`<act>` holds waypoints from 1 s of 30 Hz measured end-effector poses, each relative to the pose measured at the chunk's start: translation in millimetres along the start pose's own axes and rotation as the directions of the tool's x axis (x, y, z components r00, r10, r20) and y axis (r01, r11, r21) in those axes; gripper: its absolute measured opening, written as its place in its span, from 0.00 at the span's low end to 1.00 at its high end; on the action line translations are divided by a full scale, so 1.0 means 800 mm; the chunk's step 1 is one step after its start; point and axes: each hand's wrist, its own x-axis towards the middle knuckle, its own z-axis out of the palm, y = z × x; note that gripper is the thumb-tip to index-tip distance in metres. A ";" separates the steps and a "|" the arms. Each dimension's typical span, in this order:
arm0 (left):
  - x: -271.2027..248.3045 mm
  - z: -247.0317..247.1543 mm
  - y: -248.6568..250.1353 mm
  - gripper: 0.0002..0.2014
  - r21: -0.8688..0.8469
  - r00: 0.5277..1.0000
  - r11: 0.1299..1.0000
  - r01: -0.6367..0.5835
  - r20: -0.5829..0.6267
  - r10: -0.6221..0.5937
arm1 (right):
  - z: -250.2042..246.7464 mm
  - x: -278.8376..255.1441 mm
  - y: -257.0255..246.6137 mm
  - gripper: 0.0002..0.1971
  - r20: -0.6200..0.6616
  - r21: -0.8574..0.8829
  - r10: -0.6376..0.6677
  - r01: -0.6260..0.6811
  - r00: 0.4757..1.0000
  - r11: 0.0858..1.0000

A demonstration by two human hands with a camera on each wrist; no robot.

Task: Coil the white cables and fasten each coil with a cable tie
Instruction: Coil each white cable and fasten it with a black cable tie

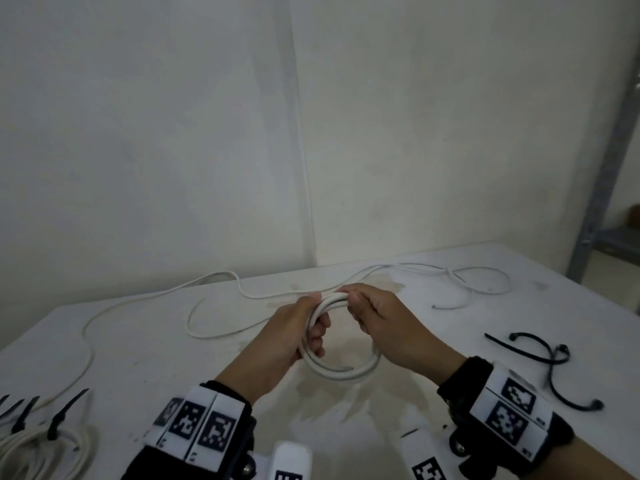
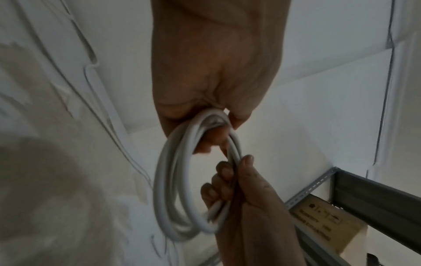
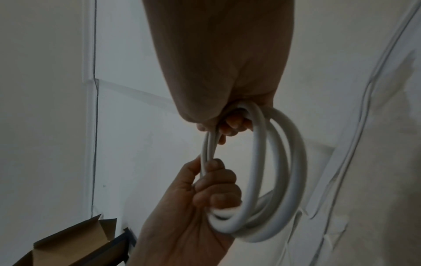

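Both hands hold a small coil of white cable (image 1: 346, 370) above the middle of the table. My left hand (image 1: 313, 336) grips the coil's left side, its fingers curled through the ring. My right hand (image 1: 358, 304) pinches the strands at the top. The left wrist view shows the coil (image 2: 168, 189) hanging from my left hand (image 2: 214, 90), and my right hand (image 2: 239, 189) closed round its other side. In the right wrist view the coil (image 3: 291, 162) has several turns. The cable's loose tail (image 1: 478, 271) trails over the table to the back right.
Another loose white cable (image 1: 207, 327) winds across the white table (image 1: 138, 358) on the left. Black cable ties (image 1: 540, 355) lie to the right. Tied white coils (image 1: 45, 445) with black ties sit at the bottom left. A metal shelf frame (image 1: 602, 188) stands at the right.
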 end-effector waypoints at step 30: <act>0.051 0.084 -0.043 0.18 0.018 0.998 1.000 0.021 -0.054 -0.020 | -0.215 -0.113 0.166 0.16 -0.222 -0.566 0.746 -0.706 0.627 0.425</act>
